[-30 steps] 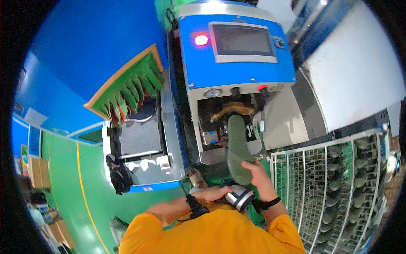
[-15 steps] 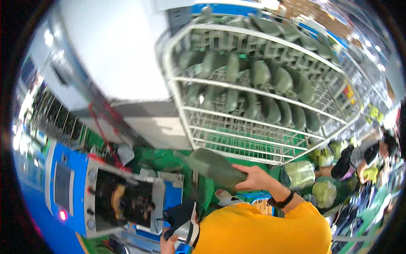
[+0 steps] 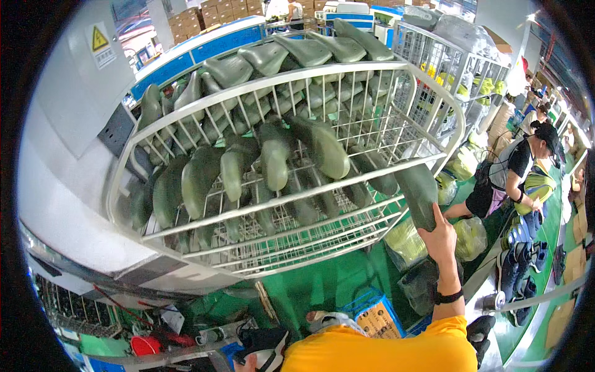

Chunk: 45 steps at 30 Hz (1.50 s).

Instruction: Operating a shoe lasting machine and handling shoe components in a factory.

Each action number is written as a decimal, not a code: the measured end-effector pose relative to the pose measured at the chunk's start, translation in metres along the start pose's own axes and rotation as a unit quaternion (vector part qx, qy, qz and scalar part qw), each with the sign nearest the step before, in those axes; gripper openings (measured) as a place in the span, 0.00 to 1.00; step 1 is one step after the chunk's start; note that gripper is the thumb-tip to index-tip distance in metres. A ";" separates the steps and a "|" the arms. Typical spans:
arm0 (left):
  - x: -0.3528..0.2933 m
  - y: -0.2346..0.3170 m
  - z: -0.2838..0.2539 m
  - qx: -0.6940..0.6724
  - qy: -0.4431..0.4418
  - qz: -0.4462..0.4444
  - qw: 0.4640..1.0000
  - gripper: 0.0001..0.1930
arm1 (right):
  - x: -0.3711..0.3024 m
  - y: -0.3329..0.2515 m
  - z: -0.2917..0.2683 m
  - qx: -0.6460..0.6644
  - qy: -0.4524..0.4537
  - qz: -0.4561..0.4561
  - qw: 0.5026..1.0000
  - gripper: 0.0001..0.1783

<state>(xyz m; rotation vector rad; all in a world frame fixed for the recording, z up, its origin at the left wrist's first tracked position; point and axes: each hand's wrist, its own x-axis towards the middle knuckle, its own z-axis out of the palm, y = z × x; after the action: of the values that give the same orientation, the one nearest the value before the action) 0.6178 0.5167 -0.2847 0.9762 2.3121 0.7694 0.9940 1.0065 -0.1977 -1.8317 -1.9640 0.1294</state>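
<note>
1. Standing left of the rack [image 3: 282, 74] is a grey-white machine wall [image 3: 68, 186], with a yellow warning sign [image 3: 100, 38] high on it.
2. Filling the rack's wire shelves are rows of dark green soles [image 3: 273, 164], lying tilted with toes up.
3. Below the rack, green floor [image 3: 322, 285] shows, with a blue crate [image 3: 375, 313] and a red tub [image 3: 145, 345] lower left.
4. At the rack's right edge, the right hand [image 3: 441, 239] closes around the lower end of one sole [image 3: 418, 189], which stands nearly upright, touching the rack's rim.
5. The left hand is not visible; I cannot tell its grip.
6. Right of the rack, another person [image 3: 514, 177] in black bends over yellow-green bags [image 3: 468, 235].
7. Beyond, a second wire cart [image 3: 446, 68] stands behind the rack.
</note>
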 end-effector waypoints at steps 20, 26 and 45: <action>0.034 0.050 -0.005 -0.385 0.084 -0.265 0.880 0.26 | 0.242 0.031 0.157 -0.170 -0.146 -0.124 0.967 0.36; 0.024 0.114 -0.021 -0.318 0.134 -0.327 0.880 0.32 | 0.289 0.057 0.132 -0.100 -0.217 -0.165 0.957 0.46; 0.020 0.153 -0.021 -0.113 0.205 -0.268 0.935 0.18 | 0.311 0.107 0.190 0.014 -0.141 -0.299 0.944 0.33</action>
<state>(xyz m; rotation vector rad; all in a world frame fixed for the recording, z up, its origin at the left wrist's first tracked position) 0.6635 0.6143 -0.1721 0.0600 2.5774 1.0347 1.0144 1.3626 -0.3266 -1.1709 -2.6102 0.2336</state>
